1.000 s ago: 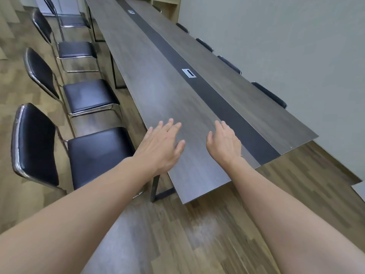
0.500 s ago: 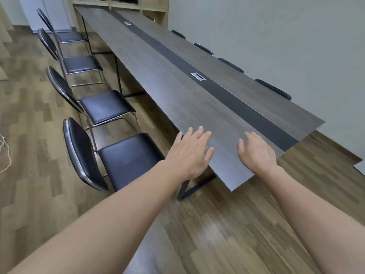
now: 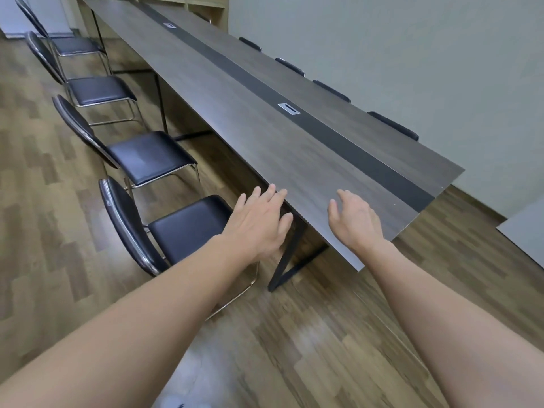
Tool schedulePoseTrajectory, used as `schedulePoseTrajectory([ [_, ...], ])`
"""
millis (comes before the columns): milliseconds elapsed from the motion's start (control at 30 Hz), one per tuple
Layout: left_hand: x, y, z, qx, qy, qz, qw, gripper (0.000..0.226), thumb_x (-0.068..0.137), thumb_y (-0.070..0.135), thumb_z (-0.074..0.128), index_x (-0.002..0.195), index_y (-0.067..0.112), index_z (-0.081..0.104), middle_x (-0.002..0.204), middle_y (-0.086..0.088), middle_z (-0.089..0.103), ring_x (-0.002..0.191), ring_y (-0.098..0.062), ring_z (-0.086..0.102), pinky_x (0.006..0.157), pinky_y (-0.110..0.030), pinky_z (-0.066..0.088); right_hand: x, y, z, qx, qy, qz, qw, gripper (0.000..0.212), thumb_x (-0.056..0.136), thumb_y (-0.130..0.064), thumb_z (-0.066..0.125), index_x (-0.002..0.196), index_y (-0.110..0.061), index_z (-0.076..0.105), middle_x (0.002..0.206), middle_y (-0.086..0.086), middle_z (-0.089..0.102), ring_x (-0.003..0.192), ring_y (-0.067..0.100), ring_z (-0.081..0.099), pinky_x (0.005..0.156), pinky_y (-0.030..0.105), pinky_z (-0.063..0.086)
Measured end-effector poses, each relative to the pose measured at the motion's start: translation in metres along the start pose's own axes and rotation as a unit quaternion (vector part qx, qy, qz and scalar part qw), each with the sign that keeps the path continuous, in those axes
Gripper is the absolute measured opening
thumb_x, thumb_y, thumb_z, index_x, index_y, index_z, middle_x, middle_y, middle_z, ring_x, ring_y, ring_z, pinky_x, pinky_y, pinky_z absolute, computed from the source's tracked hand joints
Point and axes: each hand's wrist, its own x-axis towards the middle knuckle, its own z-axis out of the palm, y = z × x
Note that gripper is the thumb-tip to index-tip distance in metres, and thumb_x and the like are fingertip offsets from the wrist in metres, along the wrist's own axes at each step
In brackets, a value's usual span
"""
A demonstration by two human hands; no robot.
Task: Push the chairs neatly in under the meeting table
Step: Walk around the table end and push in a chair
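The chairs along the left long edge of the surface [image 3: 265,134] stand pulled out, seats clear of that edge, and the nearest chair [image 3: 164,228] sits just beside the near left corner with its back toward the person. It is a black padded chair on a chromed tube sled frame, so it is probably light and stiff and should slide readily on the wooden floor [image 3: 44,231]; the top rail of the backrest looks like the best place to take hold and push squarely. Across the surface, four chair backs [image 3: 393,125] show along the far edge, already tucked in. The left hand [image 3: 259,225] hovers open over the seat and the surface's edge, fingers spread, holding nothing; the right hand [image 3: 354,220] is open and empty over the near corner. Compared with half a second ago, the view has swung right and the nearest chair lies closer under the left hand.
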Motion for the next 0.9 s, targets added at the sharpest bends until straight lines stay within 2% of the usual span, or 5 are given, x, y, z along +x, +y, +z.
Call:
schedulePoseTrajectory([
  [200,0.006,-0.069,-0.027,-0.011,0.006,-0.019,1.000,0.057,0.105,0.040,0.032,0.157,0.019,0.020,0.165,-0.006,0.017,0.151,-0.030,0.015,0.121,-0.048,0.015,0.027,-0.058,0.021,0.016,0.015,0.003,1.000,0.039,0.102,-0.031,0.034,0.129,-0.009,0.051,0.128,0.010,0.058,0.113,0.030,0.057,0.091,0.039,0.047],
  [467,0.043,-0.173,-0.057,-0.015,-0.010,-0.044,0.999,0.056,0.105,0.038,0.032,0.157,0.018,0.021,0.164,-0.007,0.017,0.151,-0.031,0.014,0.121,-0.047,0.014,0.069,-0.140,0.066,0.015,0.009,0.020,1.000,0.036,0.102,-0.030,0.035,0.123,-0.006,0.053,0.123,0.012,0.059,0.110,0.035,0.056,0.087,0.042,0.044],
  [800,0.085,-0.221,-0.080,0.012,-0.034,0.003,0.999,0.056,0.105,0.039,0.033,0.156,0.017,0.021,0.164,-0.006,0.017,0.151,-0.031,0.014,0.121,-0.046,0.015,0.100,-0.186,0.080,0.031,0.001,0.052,0.998,0.037,0.103,-0.028,0.035,0.124,-0.005,0.054,0.125,0.013,0.059,0.113,0.034,0.056,0.089,0.041,0.044],
  [900,0.097,-0.234,-0.086,0.013,-0.045,0.009,0.999,0.057,0.105,0.039,0.033,0.156,0.018,0.021,0.165,-0.006,0.017,0.151,-0.030,0.014,0.122,-0.046,0.014,0.106,-0.193,0.087,0.031,-0.003,0.067,0.997,0.032,0.102,-0.027,0.034,0.115,-0.006,0.055,0.117,0.013,0.061,0.105,0.035,0.057,0.081,0.040,0.043],
])
